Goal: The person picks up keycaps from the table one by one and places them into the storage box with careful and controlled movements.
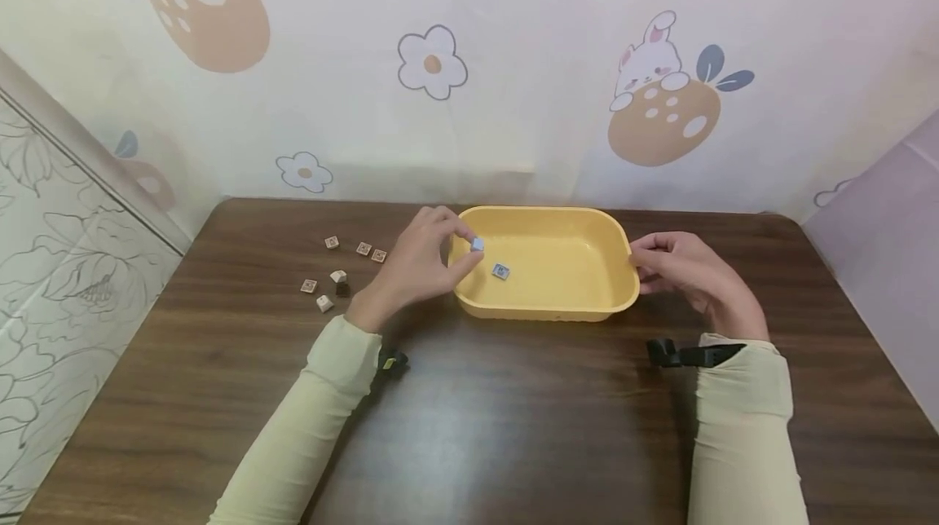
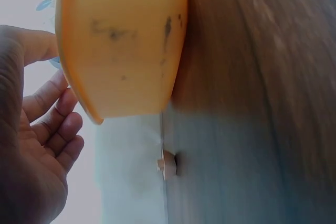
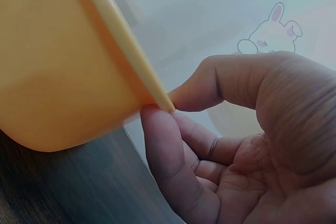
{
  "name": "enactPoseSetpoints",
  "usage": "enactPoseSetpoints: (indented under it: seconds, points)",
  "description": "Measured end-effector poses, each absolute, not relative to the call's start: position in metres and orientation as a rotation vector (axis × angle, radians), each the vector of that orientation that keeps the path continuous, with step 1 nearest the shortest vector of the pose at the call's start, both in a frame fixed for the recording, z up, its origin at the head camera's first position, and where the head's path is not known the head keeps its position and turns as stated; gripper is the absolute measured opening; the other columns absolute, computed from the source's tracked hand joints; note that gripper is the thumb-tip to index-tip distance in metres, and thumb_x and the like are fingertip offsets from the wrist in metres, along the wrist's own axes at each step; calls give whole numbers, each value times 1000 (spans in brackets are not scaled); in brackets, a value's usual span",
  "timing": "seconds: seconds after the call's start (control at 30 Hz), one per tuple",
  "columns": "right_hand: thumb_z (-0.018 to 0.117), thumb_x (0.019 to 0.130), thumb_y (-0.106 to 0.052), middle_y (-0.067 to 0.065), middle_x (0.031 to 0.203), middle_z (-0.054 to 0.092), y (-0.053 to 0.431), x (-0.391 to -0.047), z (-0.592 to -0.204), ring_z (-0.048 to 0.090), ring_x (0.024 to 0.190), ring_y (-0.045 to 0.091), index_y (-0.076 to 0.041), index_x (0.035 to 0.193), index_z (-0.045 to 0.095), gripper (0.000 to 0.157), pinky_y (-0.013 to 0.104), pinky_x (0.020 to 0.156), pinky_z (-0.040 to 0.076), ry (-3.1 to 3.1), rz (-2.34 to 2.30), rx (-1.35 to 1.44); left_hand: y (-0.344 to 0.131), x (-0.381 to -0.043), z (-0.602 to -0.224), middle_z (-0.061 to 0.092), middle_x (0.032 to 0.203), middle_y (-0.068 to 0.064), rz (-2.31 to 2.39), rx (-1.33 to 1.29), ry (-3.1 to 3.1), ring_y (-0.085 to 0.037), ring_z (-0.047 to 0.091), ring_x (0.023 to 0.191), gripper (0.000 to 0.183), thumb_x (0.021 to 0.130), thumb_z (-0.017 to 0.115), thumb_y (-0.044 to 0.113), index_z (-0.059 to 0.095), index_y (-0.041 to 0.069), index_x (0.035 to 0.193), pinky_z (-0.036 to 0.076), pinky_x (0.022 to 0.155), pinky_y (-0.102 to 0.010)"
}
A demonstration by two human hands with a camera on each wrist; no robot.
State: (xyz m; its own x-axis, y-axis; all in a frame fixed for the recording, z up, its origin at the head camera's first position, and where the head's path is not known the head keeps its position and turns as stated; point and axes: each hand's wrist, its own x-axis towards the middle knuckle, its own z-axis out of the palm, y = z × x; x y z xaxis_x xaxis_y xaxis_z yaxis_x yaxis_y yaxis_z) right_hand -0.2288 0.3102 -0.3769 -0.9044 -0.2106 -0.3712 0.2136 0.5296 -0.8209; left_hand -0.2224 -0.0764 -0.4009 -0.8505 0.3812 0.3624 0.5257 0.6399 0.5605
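My left hand (image 1: pixel 420 260) pinches a small light-blue keycap-like piece (image 1: pixel 478 244) between thumb and index finger, above the left end of a yellow plastic basin (image 1: pixel 572 305). Inside the basin, toward its left side, lies another small blue piece (image 1: pixel 501 271) with dark marks on it. At the basin's right end, my right hand (image 1: pixel 693 268) pinches the rim; the right wrist view shows thumb and index finger (image 3: pixel 160 135) on either side of that edge. In the left wrist view the basin's outer wall mostly hides the held piece.
Several small pale pieces (image 1: pixel 363 249) lie scattered on the brown wooden table (image 1: pixel 469 427), left of the basin. Among them is one dark piece (image 1: pixel 342 289). Behind the table stands a wall (image 1: pixel 528 117) with rabbit and flower prints.
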Motion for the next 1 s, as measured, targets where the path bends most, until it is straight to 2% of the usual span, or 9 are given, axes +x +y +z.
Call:
enactPoseSetpoints:
  seconds: [0.17,0.4,0.7,1.0]
  points:
    - [60,106,-24,-6,94,71,309,-229,-377,72,82,5,13,140,51,51,26,78,64,2342,-1348,3,-69,-223,-401,72,110,-6,-1018,-769,-2661,-22,55,109,22,93,77,34,76,15,104,48,95,-39]
    - [61,106,-25,-6,94,71,307,-228,-374,72,83,6,12,140,52,51,26,78,64,2348,-1340,9,-62,-224,-403,72,110,-5,-1039,-789,-2684,-28,57,110,22,94,76,34,77,14,103,48,97,-40]
    - [59,107,-22,-5,96,70,307,-228,-374,72,83,5,14,141,50,50,26,78,64,2340,-1352,7,-53,-223,-405,70,111,3,-1048,-777,-2717,-26,56,112,18,94,75,36,77,19,100,48,97,-38]
    - [57,106,-20,-6,93,71,308,-229,-375,71,81,4,15,141,49,50,25,76,64,2353,-1337,3,-48,-224,-407,69,108,3,-1049,-789,-2705,-29,57,110,16,93,77,34,76,18,98,48,95,-37]
